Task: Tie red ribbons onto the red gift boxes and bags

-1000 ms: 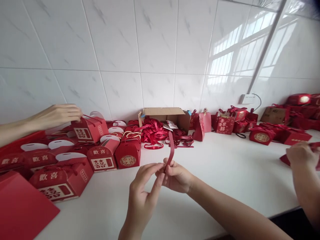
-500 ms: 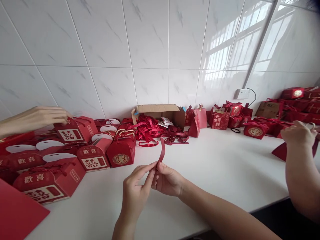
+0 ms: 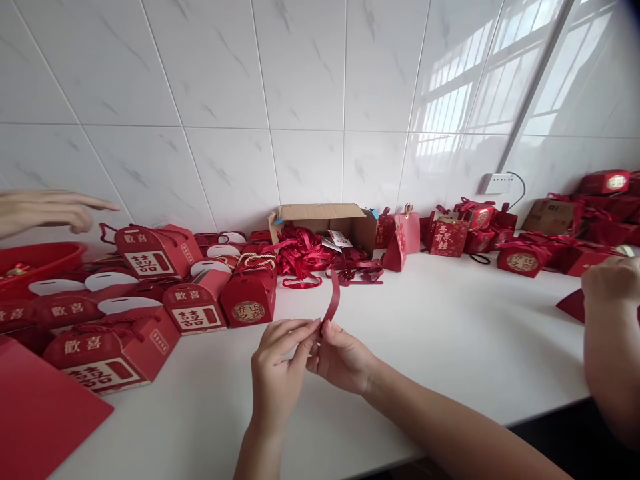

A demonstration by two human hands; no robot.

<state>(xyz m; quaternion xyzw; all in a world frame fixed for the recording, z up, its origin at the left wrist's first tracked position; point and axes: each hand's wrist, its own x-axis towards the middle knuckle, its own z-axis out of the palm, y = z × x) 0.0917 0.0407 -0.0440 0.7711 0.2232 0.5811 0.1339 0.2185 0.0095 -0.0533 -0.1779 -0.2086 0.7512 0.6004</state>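
Note:
A narrow dark red strap (image 3: 332, 301) stands up from between my two hands, its free end curving upward. My left hand (image 3: 284, 352) pinches the strap's lower end between thumb and fingers. From the right, my right hand (image 3: 345, 357) grips the same end, thumb on top and fingers curled beneath. The fingertips of both hands meet there and hide the strap's lower part. Just beyond lies a heap of red ribbons (image 3: 305, 253), spilling out of an open cardboard box (image 3: 320, 211), with more dark red straps (image 3: 357, 268) beside it.
Red gift boxes (image 3: 197, 310) crowd the left, near a red basin (image 3: 45, 257) and a red sheet (image 3: 50, 413). A co-worker's hand (image 3: 50, 212) hovers there. Another person's hand (image 3: 610, 280) is at the right by a dark red piece. Finished-looking red boxes (image 3: 523, 260) line the wall.
The co-worker's hand at left has let go of a red gift box and drawn back, uncovering the red basin. My hands keep their pinch on the strap; the view has shifted slightly.

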